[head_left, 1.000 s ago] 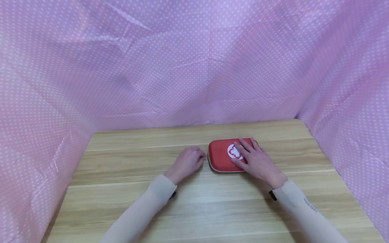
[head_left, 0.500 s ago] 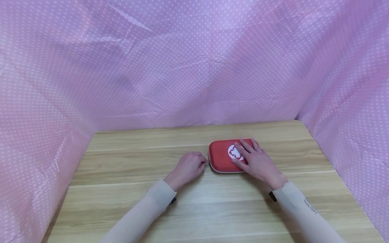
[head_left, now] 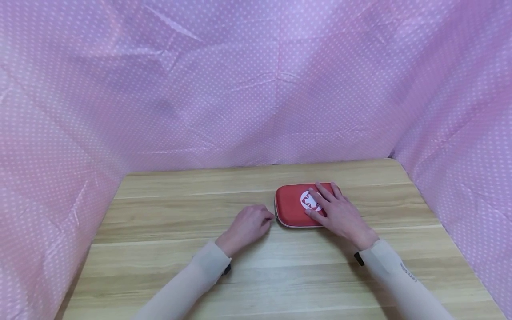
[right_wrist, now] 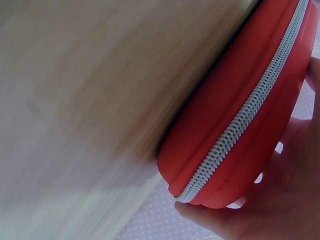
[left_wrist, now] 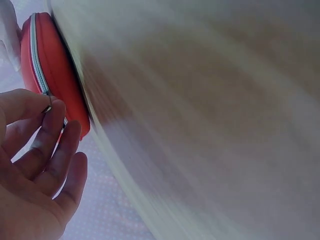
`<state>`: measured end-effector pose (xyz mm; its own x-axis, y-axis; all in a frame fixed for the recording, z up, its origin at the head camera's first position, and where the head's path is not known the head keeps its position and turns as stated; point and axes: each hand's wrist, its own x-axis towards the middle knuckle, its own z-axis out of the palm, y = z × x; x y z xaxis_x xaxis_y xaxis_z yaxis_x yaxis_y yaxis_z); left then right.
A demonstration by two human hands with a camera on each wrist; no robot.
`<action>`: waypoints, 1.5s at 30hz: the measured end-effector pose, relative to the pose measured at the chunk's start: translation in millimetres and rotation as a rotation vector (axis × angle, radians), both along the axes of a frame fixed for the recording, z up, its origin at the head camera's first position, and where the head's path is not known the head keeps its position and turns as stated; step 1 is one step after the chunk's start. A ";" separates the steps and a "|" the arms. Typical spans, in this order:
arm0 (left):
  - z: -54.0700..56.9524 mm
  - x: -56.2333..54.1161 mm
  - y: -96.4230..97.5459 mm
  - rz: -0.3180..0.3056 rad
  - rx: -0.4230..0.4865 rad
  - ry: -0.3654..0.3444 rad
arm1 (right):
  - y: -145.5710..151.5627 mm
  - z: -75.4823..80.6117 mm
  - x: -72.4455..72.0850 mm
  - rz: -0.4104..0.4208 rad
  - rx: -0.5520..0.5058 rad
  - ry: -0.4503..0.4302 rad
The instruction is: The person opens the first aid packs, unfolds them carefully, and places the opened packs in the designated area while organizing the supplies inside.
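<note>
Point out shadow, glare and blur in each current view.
Head: a soft shadow slants across the dotted cloth, and a pale sheen lies mid-way across the wooden table. Left wrist: hazy, with the table's grain smeared. Right wrist: the zipper teeth on the red case look crisp, the table blurred.

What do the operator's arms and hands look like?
Left hand and right hand ungloved. Left sleeve and right sleeve: long, pale beige. Dark lettering on the right one, too small to read. A small black piece shows under each cuff.
</note>
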<state>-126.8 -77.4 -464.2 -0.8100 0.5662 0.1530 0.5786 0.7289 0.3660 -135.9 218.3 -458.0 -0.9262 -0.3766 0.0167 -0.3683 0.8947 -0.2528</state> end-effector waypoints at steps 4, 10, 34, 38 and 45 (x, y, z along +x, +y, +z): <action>1.9 4.4 1.4 -0.005 -0.005 -0.019 | 0.2 -1.0 -0.1 -0.002 0.000 -0.004; 5.3 10.5 4.9 -0.004 -0.013 -0.020 | 1.1 -2.0 -0.6 -0.004 -0.001 -0.009; 3.8 23.8 15.9 0.016 -0.009 -0.103 | 1.8 -2.9 -0.9 -0.001 -0.002 0.021; 3.6 24.0 14.8 0.042 0.000 -0.110 | -1.1 -2.6 0.7 -0.008 0.008 0.040; 2.5 17.9 9.8 0.140 0.067 -0.106 | -15.7 1.9 15.8 -0.090 0.091 0.055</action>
